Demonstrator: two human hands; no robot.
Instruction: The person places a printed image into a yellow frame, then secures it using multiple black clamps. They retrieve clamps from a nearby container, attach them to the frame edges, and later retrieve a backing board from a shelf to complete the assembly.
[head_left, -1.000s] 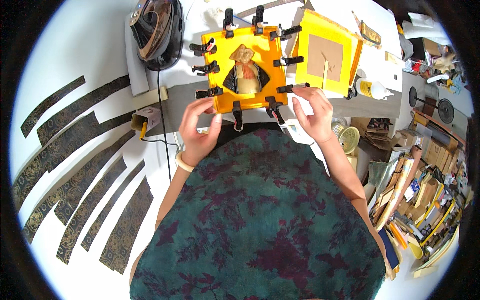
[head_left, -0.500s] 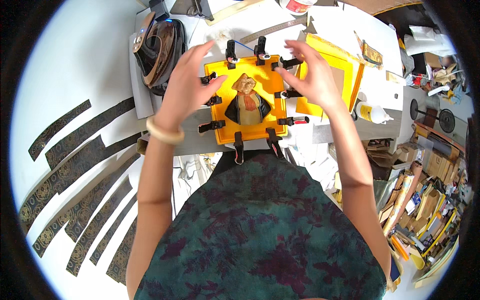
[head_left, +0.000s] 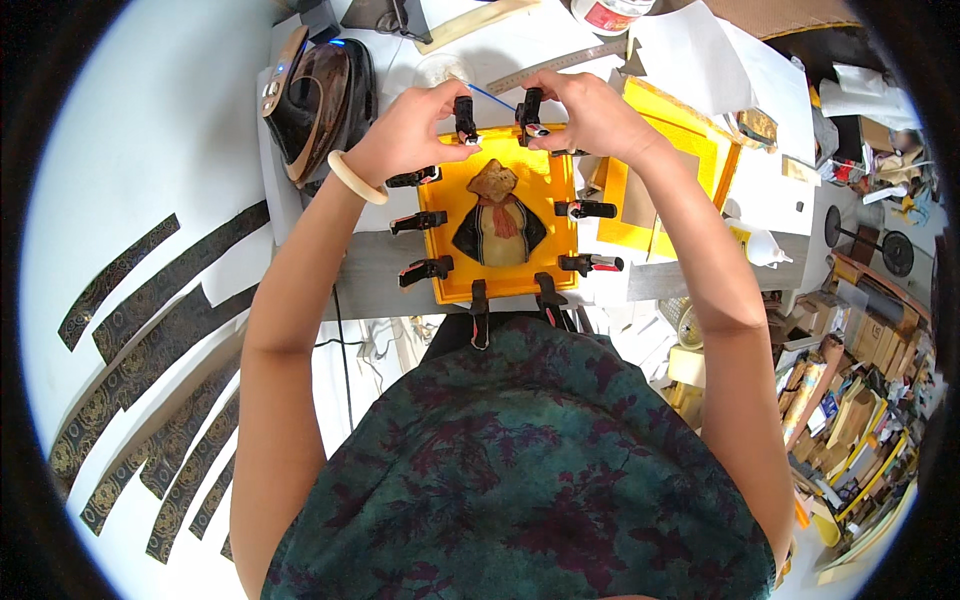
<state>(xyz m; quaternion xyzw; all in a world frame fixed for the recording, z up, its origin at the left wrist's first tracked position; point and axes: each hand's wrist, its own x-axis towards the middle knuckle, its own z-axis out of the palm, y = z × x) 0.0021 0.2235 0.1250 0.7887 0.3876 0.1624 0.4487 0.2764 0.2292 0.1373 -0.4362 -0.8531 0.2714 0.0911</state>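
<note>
A yellow framed panel (head_left: 553, 283) lies in front of me. At its middle is a figure (head_left: 490, 230) in brown, black and cream with an orange-red scarf-like part. Several black spring clamps, including one at the lower right side (head_left: 590, 263), grip its edges all round. At the far edge, my left hand (head_left: 412, 132) is closed, thumb and fingers around the far left clamp (head_left: 464, 118). My right hand (head_left: 595, 118) likewise pinches the far right clamp (head_left: 530, 112). Both clamps sit on the panel's rim.
A black and bronze iron (head_left: 325, 105) stands at the table's left. Beyond the panel lie a ruler (head_left: 560, 62) and a white tub (head_left: 610, 14). To the right are a second yellow frame (head_left: 690, 130) and a white bottle (head_left: 764, 245). Dark patterned strips (head_left: 130, 340) hang at left.
Both hands have moved inward and closed on the two clamps at the panel's far edge. The panel now appears slightly lower in the view.
</note>
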